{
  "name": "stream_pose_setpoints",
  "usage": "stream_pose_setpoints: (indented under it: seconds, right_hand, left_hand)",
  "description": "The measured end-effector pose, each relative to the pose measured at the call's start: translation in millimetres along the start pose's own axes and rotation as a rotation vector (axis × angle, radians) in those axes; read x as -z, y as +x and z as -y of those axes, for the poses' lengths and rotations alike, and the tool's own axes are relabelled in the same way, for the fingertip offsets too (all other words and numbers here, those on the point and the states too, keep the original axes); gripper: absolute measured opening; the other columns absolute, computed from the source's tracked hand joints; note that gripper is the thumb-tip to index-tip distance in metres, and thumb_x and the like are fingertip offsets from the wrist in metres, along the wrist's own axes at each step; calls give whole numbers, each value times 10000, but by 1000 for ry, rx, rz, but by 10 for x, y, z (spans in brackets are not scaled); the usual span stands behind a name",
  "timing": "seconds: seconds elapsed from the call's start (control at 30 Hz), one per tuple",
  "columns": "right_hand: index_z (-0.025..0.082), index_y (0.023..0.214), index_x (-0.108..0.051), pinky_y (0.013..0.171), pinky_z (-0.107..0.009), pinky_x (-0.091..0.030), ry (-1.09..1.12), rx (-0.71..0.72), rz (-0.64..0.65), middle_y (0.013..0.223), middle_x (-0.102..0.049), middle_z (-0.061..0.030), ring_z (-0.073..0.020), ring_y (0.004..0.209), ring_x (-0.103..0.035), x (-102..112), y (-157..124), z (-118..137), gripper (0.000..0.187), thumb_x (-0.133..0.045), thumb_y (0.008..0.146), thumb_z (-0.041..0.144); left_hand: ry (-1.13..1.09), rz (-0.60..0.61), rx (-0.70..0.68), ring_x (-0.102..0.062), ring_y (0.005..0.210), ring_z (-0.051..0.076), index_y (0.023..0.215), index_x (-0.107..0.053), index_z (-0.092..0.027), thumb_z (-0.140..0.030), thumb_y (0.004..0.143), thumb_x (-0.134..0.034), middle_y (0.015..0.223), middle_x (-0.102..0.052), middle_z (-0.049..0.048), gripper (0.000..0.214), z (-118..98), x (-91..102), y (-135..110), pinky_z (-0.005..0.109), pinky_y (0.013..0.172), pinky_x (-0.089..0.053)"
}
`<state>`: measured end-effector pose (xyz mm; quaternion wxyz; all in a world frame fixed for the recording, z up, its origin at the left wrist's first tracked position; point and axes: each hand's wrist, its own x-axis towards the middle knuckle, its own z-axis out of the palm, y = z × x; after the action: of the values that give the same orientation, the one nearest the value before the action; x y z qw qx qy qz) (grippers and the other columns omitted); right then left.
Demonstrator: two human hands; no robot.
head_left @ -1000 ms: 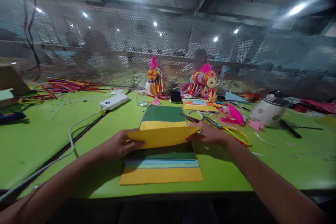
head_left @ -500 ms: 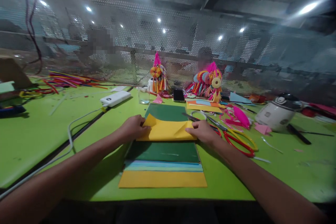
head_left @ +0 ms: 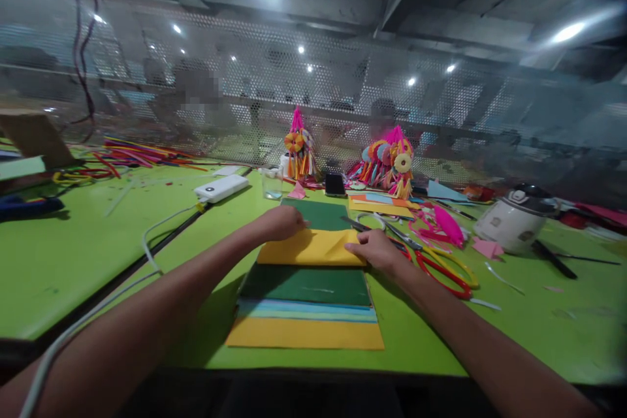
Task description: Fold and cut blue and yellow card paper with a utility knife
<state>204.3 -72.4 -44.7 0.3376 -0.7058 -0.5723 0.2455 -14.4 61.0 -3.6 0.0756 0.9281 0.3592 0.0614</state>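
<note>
A folded yellow paper sheet [head_left: 310,247] lies flat on a stack of coloured sheets [head_left: 306,304] showing dark green, light blue and yellow layers. My left hand [head_left: 279,223] rests on the far left corner of the yellow fold, fingers pressed down on it. At the fold's right edge, my right hand [head_left: 375,249] lies flat on the paper with its fingers spread. A dark green sheet [head_left: 318,214] shows beyond the fold.
Red-handled scissors [head_left: 443,268] and metal scissors [head_left: 392,228] lie just right of my right hand. Two paper tassel ornaments [head_left: 386,163], a phone [head_left: 335,184], a glass [head_left: 272,184], a white power bank [head_left: 221,187] with cable and a white pot [head_left: 514,221] stand on the green table [head_left: 73,248].
The raised yellow flap has been folded away from me and laid flat. My left hand slid to its far left corner; my right hand stays at the right edge.
</note>
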Motion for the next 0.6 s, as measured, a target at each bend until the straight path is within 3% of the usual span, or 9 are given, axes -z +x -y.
stream_pose_setpoints:
  seconds: [0.13, 0.3, 0.43, 0.6]
  right_hand:
    - [204, 504, -409, 480, -254, -161, 43, -3, 23, 514, -325, 52, -89, 496, -275, -13, 3, -29, 351, -588, 652, 466]
    - [153, 594, -570, 501, -249, -218, 113, 0, 58, 570, -448, 18, -103, 532, -358, -25, -21, -34, 317, -587, 661, 463]
    - [136, 660, -613, 516, -246, -261, 172, 7, 104, 610, -504, 4, -108, 549, -400, 33, -83, -8, 342, -594, 691, 476]
    - [160, 558, -555, 504, -247, -269, 112, 89, 112, 532, -487, 19, -104, 521, -402, 294, -110, 18, 351, -647, 708, 464]
  left_hand:
    - [-15, 32, -11, -483, 530, 165, 615, -658, -167, -521, 816, -517, 604, -619, 69, 431, -41, -8, 106, 275, 532, -311]
    - [-219, 129, -38, -428, 545, 119, 630, -657, -168, -512, 697, -618, 575, -562, -21, 353, 28, 30, 50, 231, 506, -280]
    - [-323, 88, -53, -432, 556, 110, 667, -682, -157, -475, 684, -629, 574, -557, -31, 322, 54, 64, -44, 220, 514, -286]
    - [-358, -6, -104, -422, 551, 103, 638, -679, -153, -471, 697, -627, 553, -546, -32, 328, 1, 204, -147, 211, 509, -292]
